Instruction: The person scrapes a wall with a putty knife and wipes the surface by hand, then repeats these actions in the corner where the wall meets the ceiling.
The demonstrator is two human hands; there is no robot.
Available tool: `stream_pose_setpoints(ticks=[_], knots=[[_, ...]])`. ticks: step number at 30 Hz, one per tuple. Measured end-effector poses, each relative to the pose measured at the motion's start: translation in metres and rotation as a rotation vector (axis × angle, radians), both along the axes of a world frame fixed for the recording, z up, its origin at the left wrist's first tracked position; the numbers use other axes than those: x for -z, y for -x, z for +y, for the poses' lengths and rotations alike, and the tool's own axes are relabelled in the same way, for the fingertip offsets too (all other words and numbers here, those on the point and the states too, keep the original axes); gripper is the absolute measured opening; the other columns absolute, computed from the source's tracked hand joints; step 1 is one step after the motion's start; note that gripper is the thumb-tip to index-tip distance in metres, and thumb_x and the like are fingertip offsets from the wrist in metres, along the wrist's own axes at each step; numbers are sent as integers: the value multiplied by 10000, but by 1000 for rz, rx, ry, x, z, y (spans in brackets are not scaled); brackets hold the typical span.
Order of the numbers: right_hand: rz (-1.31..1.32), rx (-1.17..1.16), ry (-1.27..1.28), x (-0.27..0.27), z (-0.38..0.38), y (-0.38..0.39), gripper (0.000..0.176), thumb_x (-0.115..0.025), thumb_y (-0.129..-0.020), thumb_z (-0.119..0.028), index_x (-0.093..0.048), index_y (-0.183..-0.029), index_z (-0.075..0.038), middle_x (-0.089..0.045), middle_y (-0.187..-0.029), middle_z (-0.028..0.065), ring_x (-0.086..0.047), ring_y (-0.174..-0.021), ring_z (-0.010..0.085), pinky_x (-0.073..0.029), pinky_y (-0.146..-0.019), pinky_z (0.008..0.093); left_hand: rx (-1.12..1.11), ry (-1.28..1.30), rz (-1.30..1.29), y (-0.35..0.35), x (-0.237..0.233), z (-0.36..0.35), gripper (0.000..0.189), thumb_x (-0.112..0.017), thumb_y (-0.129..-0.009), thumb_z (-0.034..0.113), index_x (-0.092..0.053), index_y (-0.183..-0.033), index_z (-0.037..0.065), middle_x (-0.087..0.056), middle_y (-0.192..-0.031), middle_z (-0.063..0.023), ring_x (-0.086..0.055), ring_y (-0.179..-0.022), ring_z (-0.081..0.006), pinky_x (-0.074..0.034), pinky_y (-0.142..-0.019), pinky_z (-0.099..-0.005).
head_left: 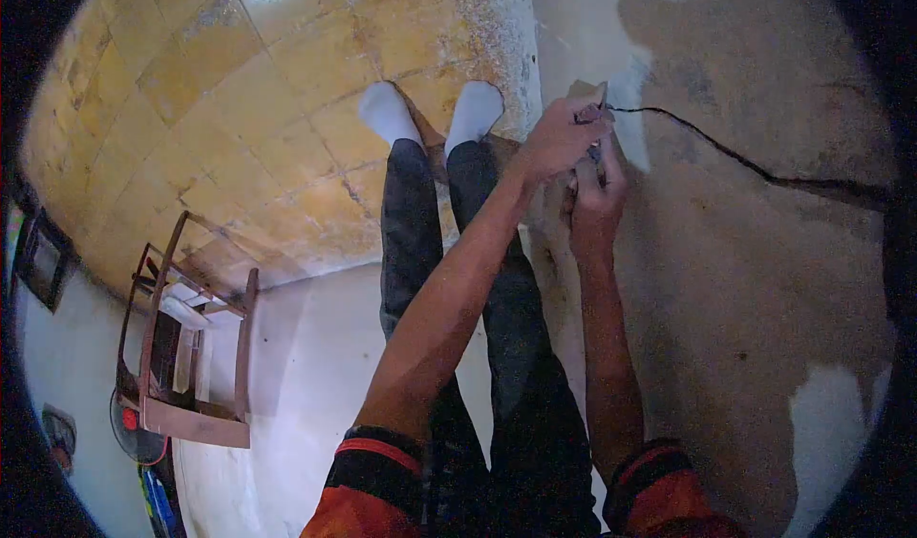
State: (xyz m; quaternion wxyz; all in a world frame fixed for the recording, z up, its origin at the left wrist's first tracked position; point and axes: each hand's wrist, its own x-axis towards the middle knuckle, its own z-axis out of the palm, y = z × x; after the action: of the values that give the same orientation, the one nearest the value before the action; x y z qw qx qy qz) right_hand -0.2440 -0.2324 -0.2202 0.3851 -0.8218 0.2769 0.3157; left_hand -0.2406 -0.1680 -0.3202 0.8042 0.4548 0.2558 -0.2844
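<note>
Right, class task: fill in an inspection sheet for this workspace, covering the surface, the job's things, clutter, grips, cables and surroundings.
Surface: patchy wall, bare brownish plaster with paler patches.
Job's things: small tan piece held against the wall; what it is cannot be told.
Clutter: nothing seen.
Grips: left hand closed on the tan piece; right hand just below it at the wall, grip unclear.
Cables: black cable runs along the wall from the hands off to the right.
Surroundings: yellow tiled floor; wooden frame by the side wall; the person's white socks on the floor.
</note>
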Motion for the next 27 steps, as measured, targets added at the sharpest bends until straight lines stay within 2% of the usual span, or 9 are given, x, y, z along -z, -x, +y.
stream_pose_setpoints(ticks=[4,7,10,14,17,19,22,25,27], knots=[[-164,-108,-12,9,-22,14,488,-527,-916,-182,-467,-1387,-72,-457,-637,-35,-372,-437,45,-306,-374,230,179,-37,64,-13,-32,23,233,-616,-879,185,-647,-972,-27,-660,-870,-19,-551,-824,-112,-472,-768,-317],[-388,-332,30,44,-44,22,484,-519,-920,-168,-465,-1390,-66,-460,-641,-35,-378,-445,46,-315,-379,234,-61,43,12,-1,-10,1,237,-616,-890,203,-646,-953,-24,-652,-836,-20,-544,-793,-113,-469,-740,-316],[-442,-342,33,57,-47,23,487,-515,-922,-166,-460,-1394,-62,-461,-646,-34,-378,-456,46,-315,-384,235,-75,33,4,-4,5,1,239,-624,-892,219,-660,-949,-11,-649,-811,-34,-540,-771,-108,-470,-738,-314],[-180,-179,49,16,-27,17,488,-506,-924,-166,-456,-1398,-61,-467,-670,-34,-390,-490,42,-311,-392,239,14,-33,-9,-7,-14,10,238,-620,-861,173,-659,-951,-43,-667,-792,-87,-570,-728,-132,-483,-682,-337],[-226,-337,39,24,-29,12,433,-539,-913,-163,-498,-1293,41,-556,-1016,156,-513,-929,237,-398,-776,352,33,-60,-45,-9,-9,9,250,-616,-861,173,-656,-976,-45,-673,-798,-93,-581,-737,-131,-488,-707,-339],[-273,-329,15,41,-34,17,428,-536,-913,-153,-499,-1289,47,-572,-1024,160,-519,-929,236,-402,-779,351,-22,-119,-114,-14,5,9,250,-608,-862,172,-652,-984,-42,-672,-798,-96,-584,-737,-133,-489,-724,-341],[-263,-150,17,48,-21,24,472,-500,-922,-132,-459,-1382,-37,-532,-724,-11,-419,-504,37,-324,-405,239,8,-90,-94,-15,4,11,241,-593,-859,167,-647,-961,-44,-667,-785,-109,-582,-730,-142,-490,-717,-353],[-231,-207,71,28,-26,24,467,-510,-920,-121,-463,-1375,-30,-569,-781,10,-435,-515,36,-330,-408,242,203,-98,-91,-15,-14,19,316,-587,-899,264,-658,-1041,-9,-693,-901,-115,-602,-841,-132,-486,-799,-340],[-280,-232,28,40,-32,19,466,-515,-919,-121,-465,-1373,-30,-576,-796,15,-438,-513,38,-326,-403,244,140,-137,-89,-15,-5,18,302,-581,-902,251,-649,-1031,-14,-686,-893,-107,-591,-819,-137,-485,-791,-346]])
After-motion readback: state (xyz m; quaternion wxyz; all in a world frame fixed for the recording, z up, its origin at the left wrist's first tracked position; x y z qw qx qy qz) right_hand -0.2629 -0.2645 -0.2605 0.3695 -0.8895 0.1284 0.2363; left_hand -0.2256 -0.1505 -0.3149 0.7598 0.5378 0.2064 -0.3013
